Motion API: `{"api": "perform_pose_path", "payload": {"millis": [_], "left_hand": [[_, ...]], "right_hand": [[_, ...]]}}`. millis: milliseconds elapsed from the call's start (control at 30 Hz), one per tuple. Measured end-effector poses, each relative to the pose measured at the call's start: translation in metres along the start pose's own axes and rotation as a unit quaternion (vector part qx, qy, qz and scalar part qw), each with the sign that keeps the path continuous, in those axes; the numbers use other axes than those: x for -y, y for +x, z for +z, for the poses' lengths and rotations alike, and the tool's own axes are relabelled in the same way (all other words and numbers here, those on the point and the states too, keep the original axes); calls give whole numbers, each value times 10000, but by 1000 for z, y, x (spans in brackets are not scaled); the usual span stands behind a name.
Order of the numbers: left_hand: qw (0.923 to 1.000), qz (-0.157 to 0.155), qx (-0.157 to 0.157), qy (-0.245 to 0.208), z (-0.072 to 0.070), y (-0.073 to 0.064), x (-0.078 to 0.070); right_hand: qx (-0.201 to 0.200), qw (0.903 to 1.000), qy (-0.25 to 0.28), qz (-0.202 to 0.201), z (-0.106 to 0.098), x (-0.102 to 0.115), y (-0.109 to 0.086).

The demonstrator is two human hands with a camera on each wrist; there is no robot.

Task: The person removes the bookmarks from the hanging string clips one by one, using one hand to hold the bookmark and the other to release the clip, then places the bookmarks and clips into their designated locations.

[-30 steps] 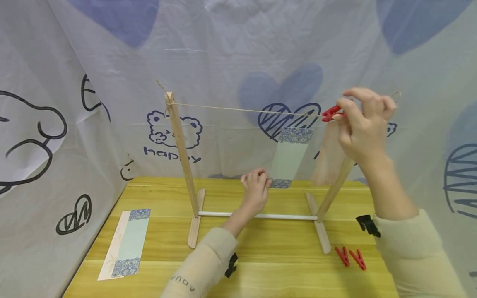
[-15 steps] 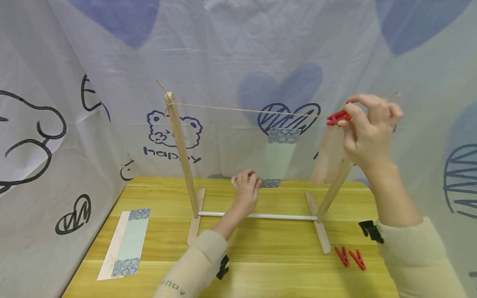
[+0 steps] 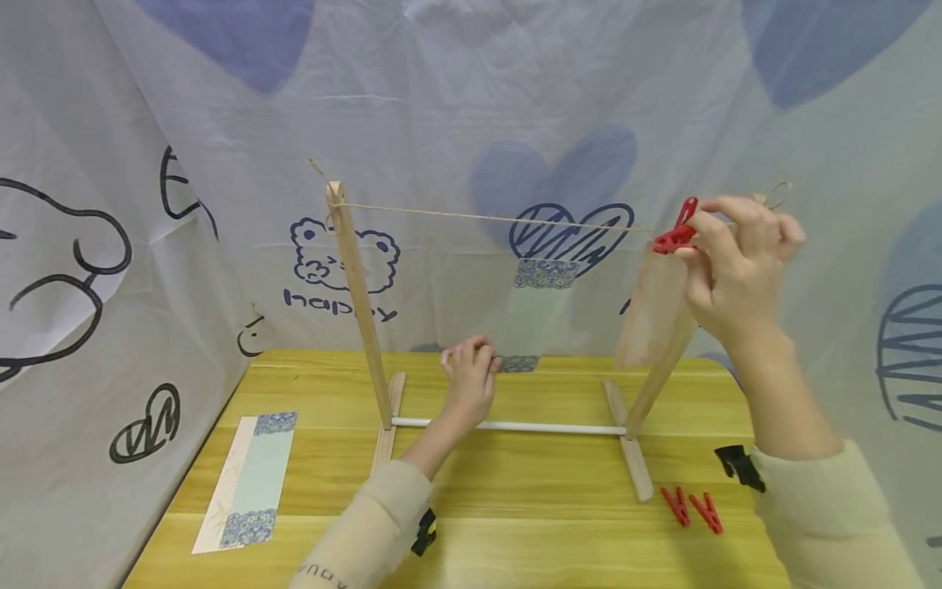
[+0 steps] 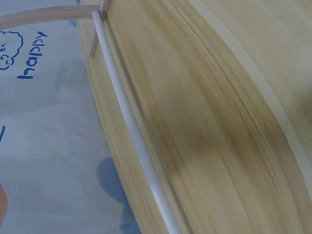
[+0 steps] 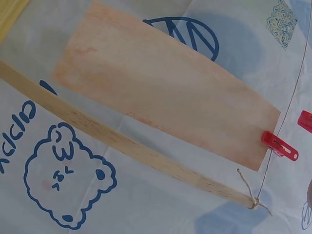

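In the head view my left hand (image 3: 471, 380) pinches a pale green paper strip (image 3: 536, 317) with blue lace-patterned ends by its lower edge. The strip's top stands a little below the string (image 3: 441, 214). Near the right post, my right hand (image 3: 743, 258) pinches a red clothespin (image 3: 671, 240) between thumb and forefinger. Another red clothespin (image 5: 279, 145) clips a peach-coloured paper strip (image 5: 170, 87) onto the string. That strip hangs lengthwise beside the right post. Only a sliver of a finger shows at the left wrist view's edge.
The wooden stand has a left post (image 3: 356, 303), a right post (image 3: 662, 376) and a white rod (image 3: 545, 427) low between them. Two red clothespins (image 3: 692, 509) lie on the table at the right. Overlapping paper strips (image 3: 257, 483) lie at the left. A printed cloth hangs behind.
My left hand has moved left, and the pale green strip with it. The right hand has shifted right and slightly down with its clothespin, so more of the clipped clothespin shows.
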State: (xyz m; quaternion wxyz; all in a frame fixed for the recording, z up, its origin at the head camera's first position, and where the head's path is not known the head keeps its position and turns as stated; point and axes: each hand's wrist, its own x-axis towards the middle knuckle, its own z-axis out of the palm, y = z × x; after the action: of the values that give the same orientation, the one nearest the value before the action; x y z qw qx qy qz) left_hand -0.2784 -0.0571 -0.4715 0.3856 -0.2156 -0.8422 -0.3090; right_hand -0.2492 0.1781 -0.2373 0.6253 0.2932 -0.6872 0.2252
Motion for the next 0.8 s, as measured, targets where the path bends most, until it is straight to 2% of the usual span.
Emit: {"api": "perform_pose_path", "payload": {"millis": [233, 500, 667, 800], "left_hand": [[9999, 8, -154, -32, -8, -3, 6], [10000, -30, 8, -28, -17, -7, 11], [10000, -49, -7, -27, -21, -11, 14], [9999, -100, -2, -27, -25, -13, 17]], "right_hand": [[23, 10000, -11, -43, -3, 1, -2], [6, 9999, -95, -59, -6, -1, -7], [-55, 9999, -89, -73, -7, -2, -9], [57, 9999, -115, -80, -10, -4, -12]]}}
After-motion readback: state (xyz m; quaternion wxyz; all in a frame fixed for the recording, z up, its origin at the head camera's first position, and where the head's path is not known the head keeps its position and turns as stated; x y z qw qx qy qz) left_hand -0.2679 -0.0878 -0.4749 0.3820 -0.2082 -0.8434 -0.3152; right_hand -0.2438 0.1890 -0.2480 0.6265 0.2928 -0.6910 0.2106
